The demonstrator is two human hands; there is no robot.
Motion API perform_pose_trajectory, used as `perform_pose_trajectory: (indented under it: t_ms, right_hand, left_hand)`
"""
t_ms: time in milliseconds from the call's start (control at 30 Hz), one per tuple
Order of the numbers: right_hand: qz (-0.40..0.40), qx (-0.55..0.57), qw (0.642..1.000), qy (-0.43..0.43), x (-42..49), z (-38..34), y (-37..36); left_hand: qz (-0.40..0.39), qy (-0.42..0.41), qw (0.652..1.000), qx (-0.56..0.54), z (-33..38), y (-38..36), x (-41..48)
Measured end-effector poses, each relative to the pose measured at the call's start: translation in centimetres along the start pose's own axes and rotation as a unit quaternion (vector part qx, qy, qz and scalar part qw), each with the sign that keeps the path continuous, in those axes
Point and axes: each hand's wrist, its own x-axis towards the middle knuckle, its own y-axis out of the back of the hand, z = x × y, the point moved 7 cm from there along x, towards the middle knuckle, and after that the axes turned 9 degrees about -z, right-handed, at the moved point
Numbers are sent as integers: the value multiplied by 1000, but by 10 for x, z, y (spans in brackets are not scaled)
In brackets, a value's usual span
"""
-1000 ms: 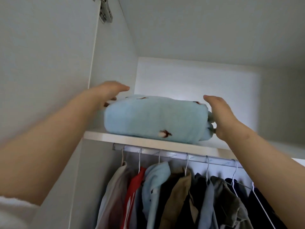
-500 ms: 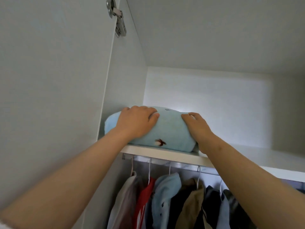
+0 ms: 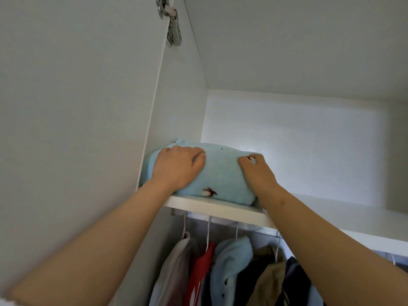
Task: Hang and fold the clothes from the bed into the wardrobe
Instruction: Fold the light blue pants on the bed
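Bundle, blue, folded, on shelf.
Left hand and right hand gripped it, fingers curled; near the lip, release risked toppling.

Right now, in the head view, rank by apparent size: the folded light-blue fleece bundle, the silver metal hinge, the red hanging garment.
1. folded light-blue fleece bundle
2. red hanging garment and silver metal hinge: alike, unranked; garment partly hidden.

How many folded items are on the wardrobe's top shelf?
1: a light blue folded garment at the left end of the shelf, held by the left hand and right hand. The shelf's far right is out of view.
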Motion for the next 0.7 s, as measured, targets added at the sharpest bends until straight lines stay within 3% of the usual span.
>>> perform_pose_trajectory:
  t_ms: [233, 300, 433, 600, 700]
  right_hand:
    - [8, 3, 1000, 23, -17, -1, 10]
    - [38, -37, 998, 39, -29, -3, 23]
    - [76, -49, 992, 94, -59, -11, 49]
    - [84, -5, 978, 192, -123, -6, 68]
    - [67, 5, 974, 217, -156, 7, 77]
  left_hand:
    - [-53, 36, 998, -28, 5, 2, -9]
    - [-85, 79, 988, -97, 8, 7, -14]
    - [-37, 104, 968, -225, 37, 28, -34]
    - [0, 82, 921, -382, 90, 22, -81]
    - [10, 114, 875, -471, 110, 5, -108]
